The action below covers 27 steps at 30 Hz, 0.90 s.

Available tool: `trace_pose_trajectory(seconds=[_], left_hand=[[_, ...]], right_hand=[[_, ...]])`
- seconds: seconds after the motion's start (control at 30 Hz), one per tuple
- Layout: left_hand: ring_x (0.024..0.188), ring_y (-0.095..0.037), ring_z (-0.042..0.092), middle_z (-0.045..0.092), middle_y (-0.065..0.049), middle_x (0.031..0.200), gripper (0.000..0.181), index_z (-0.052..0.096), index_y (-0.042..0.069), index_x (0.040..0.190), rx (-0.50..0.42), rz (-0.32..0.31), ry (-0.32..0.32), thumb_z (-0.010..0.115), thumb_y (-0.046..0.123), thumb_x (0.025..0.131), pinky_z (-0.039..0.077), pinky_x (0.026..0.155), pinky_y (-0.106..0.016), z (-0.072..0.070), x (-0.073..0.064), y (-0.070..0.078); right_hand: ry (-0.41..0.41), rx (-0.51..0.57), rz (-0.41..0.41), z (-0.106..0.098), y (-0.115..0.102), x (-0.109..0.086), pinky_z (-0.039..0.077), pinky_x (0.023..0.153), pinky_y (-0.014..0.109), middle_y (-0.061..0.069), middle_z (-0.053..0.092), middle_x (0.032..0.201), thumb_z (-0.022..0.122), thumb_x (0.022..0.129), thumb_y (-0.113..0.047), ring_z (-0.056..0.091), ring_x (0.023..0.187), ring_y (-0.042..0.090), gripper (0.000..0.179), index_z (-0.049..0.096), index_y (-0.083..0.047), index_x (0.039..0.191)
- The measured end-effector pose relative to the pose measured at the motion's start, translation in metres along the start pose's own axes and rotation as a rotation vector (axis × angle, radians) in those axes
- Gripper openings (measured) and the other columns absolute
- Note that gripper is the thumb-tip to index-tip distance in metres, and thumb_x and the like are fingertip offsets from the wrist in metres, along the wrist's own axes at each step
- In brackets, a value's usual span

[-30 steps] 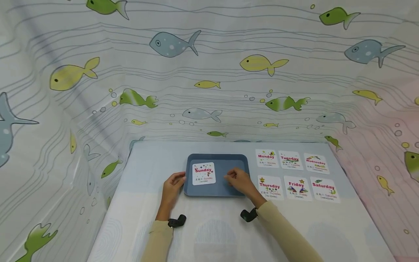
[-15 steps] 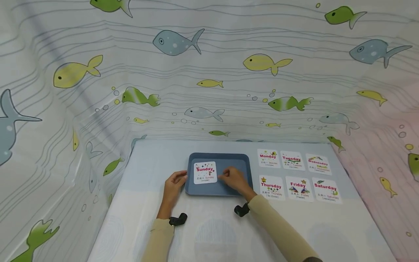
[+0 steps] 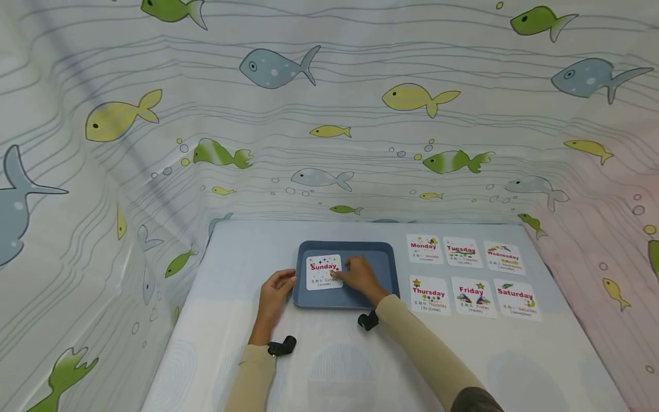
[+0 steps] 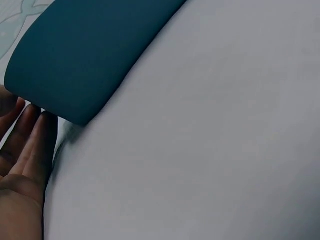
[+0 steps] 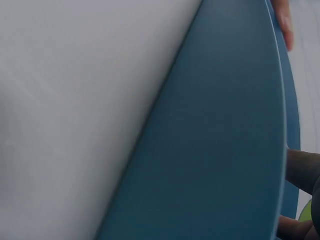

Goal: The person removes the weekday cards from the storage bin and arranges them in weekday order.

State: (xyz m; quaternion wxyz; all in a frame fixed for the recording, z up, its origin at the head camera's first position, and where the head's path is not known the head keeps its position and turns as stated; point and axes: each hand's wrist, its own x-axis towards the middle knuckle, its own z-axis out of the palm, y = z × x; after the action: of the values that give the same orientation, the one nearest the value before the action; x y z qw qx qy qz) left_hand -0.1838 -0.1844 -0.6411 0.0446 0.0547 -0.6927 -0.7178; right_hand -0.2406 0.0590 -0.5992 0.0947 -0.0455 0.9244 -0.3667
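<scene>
A blue-grey tray (image 3: 360, 304) lies on the table, and a white card (image 3: 316, 277) printed "Sunday" sits in its left half. My left hand (image 3: 274, 294) rests at the tray's left rim, its relaxed fingers touching or nearly touching the edge. In the left wrist view those fingers (image 4: 37, 142) reach up to the tray's corner. My right hand (image 3: 362, 277) is over the tray's right half, with one fingertip on the right part of the Sunday card. Through the right wrist view, two digits (image 5: 300, 170) stand apart beyond the tray's near rim; the card is hidden there.
Right of the tray lie several cards in two rows: Monday (image 3: 424, 254), Tuesday (image 3: 463, 260) and Wednesday (image 3: 504, 264) behind; Thursday (image 3: 429, 303), Friday (image 3: 473, 306) and Saturday (image 3: 517, 306) in front. Fish-patterned cloth (image 3: 350, 154) walls the back and sides.
My right hand has moved left across the tray, and its fingertip now overlaps the Sunday card. The left hand and the cards stay in place.
</scene>
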Motion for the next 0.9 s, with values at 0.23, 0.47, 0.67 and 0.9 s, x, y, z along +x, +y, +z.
trace_pose_trajectory(seconds=[0.23, 0.47, 0.67, 0.9], left_hand=[[0.107, -0.015, 0.068, 0.066, -0.025, 0.125, 0.034, 0.066, -0.001, 0.122, 0.005, -0.009, 0.003, 0.073, 0.015, 0.092, 0.053, 0.088, -0.015, -0.001, 0.0, 0.0], [0.117, -0.03, 0.064, 0.065, -0.023, 0.128, 0.036, 0.065, -0.001, 0.124, -0.007, -0.042, -0.016, 0.072, 0.016, 0.093, 0.052, 0.09, -0.015, -0.001, -0.001, 0.001], [0.113, -0.025, 0.066, 0.066, -0.022, 0.126, 0.034, 0.066, 0.0, 0.122, 0.004, -0.03, -0.004, 0.072, 0.015, 0.092, 0.053, 0.089, -0.015, -0.001, -0.001, 0.001], [0.117, -0.031, 0.064, 0.065, -0.024, 0.127, 0.036, 0.064, -0.002, 0.123, -0.014, -0.022, -0.015, 0.072, 0.016, 0.092, 0.052, 0.09, -0.015, -0.001, -0.001, 0.001]], right_hand=[[-0.004, 0.017, 0.06, 0.003, -0.007, 0.005, 0.052, 0.09, 0.043, 0.018, 0.06, 0.118, 0.083, 0.082, -0.034, 0.056, 0.102, 0.027, 0.06, 0.062, 0.008, 0.12], [0.014, 0.064, 0.092, 0.01, -0.01, 0.008, 0.049, 0.099, 0.045, 0.021, 0.054, 0.128, 0.085, 0.081, -0.031, 0.056, 0.107, 0.03, 0.064, 0.059, 0.008, 0.125], [0.04, -0.026, 0.069, 0.017, -0.012, 0.011, 0.051, 0.099, 0.044, 0.024, 0.052, 0.13, 0.088, 0.076, -0.034, 0.056, 0.104, 0.029, 0.067, 0.061, 0.01, 0.12], [0.047, -0.075, 0.095, 0.019, -0.017, 0.015, 0.053, 0.081, 0.039, 0.029, 0.052, 0.131, 0.09, 0.073, -0.03, 0.052, 0.086, 0.024, 0.063, 0.063, 0.014, 0.11]])
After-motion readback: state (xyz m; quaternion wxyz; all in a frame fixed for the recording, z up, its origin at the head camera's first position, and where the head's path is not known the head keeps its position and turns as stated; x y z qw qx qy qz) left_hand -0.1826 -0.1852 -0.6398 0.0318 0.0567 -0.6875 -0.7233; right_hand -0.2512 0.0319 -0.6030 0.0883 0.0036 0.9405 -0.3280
